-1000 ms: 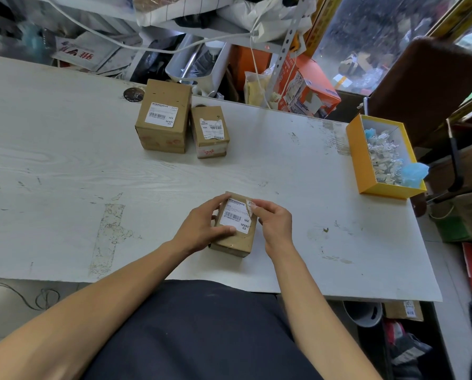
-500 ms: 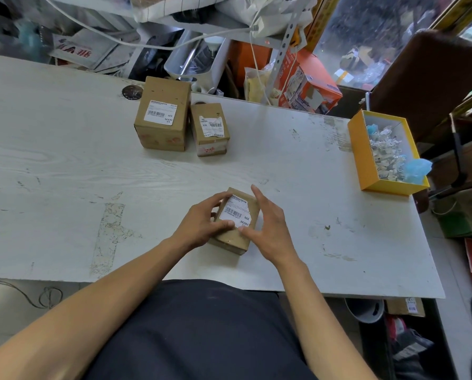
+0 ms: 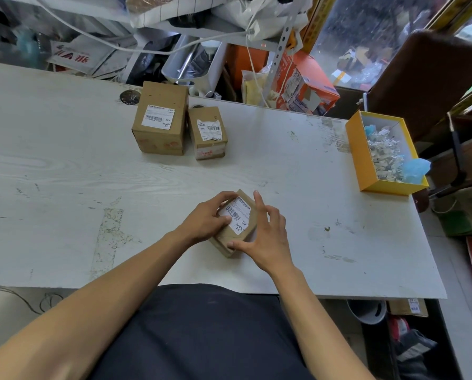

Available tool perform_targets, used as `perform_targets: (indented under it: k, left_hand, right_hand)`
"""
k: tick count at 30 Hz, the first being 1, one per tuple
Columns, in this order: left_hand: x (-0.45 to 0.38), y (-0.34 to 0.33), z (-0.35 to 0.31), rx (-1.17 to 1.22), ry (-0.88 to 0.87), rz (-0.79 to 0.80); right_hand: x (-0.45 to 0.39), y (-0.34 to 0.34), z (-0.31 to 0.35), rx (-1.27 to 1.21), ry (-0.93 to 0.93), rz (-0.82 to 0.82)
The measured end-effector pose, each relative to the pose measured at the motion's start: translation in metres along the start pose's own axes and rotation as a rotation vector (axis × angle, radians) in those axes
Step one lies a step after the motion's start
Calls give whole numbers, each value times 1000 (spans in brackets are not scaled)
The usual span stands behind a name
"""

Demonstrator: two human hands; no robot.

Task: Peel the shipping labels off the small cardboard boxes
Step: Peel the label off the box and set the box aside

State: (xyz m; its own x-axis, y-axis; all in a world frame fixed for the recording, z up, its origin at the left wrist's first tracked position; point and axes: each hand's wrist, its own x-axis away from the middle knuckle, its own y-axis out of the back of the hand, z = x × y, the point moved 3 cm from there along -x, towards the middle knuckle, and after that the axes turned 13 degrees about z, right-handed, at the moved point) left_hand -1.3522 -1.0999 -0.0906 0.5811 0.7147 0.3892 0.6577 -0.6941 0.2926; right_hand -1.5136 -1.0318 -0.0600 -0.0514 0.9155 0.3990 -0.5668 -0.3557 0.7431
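Observation:
A small cardboard box point(image 3: 249, 229) lies on the white table near its front edge, turned at an angle. A white shipping label point(image 3: 237, 216) with a barcode lies flat on its top. My left hand point(image 3: 206, 219) grips the box's left side, thumb on the label's edge. My right hand point(image 3: 267, 234) holds the right side, thumb at the near corner, index finger raised and straight. Two more boxes stand at the back: a larger box point(image 3: 160, 119) and a smaller box point(image 3: 208, 133), each with a label on top.
A yellow open box point(image 3: 363, 163) at the table's right edge holds crumpled white and blue scraps. Clutter, cables and an orange carton point(image 3: 303, 83) crowd behind the far edge. The table point(image 3: 64, 174) stretches wide to the left.
The label's lifted corner, pinched by my right hand a second ago, now lies flat. My right hand moved to the box's side, and the box turned clockwise.

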Motion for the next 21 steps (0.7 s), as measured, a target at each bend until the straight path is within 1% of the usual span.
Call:
perform_targets:
  k: [7,21]
  left_hand:
    - [-4,-2,-9,-125,25,-38]
    - [-8,-2,-15,-93,8,-34]
  right_hand:
    - [-1,-5,-2,-59,-32,-1]
    - [-5,-4,1,-113,-43,26]
